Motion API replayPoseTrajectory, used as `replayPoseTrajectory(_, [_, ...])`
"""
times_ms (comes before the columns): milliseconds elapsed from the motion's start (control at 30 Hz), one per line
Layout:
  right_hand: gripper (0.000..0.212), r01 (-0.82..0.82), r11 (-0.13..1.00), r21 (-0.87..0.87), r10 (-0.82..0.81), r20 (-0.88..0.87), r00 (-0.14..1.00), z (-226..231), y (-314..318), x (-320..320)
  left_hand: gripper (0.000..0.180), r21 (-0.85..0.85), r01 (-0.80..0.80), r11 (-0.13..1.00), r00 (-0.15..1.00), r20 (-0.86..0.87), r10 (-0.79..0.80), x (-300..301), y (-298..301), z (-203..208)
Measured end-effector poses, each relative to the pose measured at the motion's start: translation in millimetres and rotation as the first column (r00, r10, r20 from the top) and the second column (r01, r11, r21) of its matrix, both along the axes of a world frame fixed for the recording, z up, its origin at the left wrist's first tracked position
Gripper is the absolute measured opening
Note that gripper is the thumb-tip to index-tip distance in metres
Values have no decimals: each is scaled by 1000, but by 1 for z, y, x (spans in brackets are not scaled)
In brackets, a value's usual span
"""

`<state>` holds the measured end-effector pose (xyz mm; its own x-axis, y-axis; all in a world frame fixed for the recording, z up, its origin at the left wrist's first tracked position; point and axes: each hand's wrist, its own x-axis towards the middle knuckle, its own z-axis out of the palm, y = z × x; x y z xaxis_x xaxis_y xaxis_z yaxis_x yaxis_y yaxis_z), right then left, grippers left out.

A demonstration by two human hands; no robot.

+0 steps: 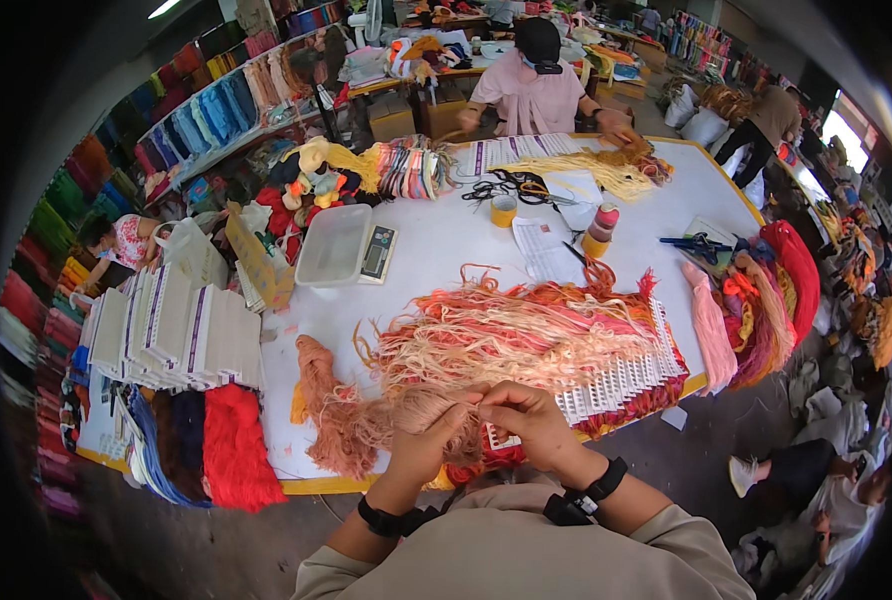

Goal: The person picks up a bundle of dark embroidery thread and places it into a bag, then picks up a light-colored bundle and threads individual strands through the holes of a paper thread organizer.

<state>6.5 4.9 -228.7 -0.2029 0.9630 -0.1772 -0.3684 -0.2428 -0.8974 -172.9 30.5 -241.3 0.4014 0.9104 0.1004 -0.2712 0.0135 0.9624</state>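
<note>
Both hands work close together at the near edge of the white table [436, 250]. Left hand [428, 440] closed around a bundle of peach-tan yarn strands [406, 405], fingers curled to keep the loose ends gathered. Right hand [534, 420] just beside it, thumb and fingertips pinched on a few strands drawn from the same bundle, apparently separating them out. Black wristbands on both wrists. Just beyond the hands, a broad spread of orange, peach and cream yarn [511, 335] lies fanned over a row of white sample cards [621, 385], laid flat so the colours sit side by side within reach. Left of the left hand, a salmon-coloured hank [331, 415] trails toward the table edge; farther left, stacked white card booklets [171, 330] and a red yarn bundle [234, 445]. Well beyond the hands: a clear plastic tray [334, 245] with a small digital scale [377, 254] touching its side, a yellow cup [504, 210], black scissors [506, 187]. At the far side a person in a pink shirt [528, 95] handles yellow yarn [591, 172]. To the right of the right hand, pink and red hanks [756, 300] drape over the table's corner.
</note>
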Motion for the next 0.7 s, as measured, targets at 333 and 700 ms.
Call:
replayPoseTrajectory(333, [8,120,991,-59,-125,-103,987,-12,-3,0,19,-114,-19,993,1000,-25,16,7,-2,2])
replayPoseTrajectory(700, [9,138,981,-133,-155,-122,980,-16,-6,3,25,30,64,997,997,-36,-63,-2,3,-10])
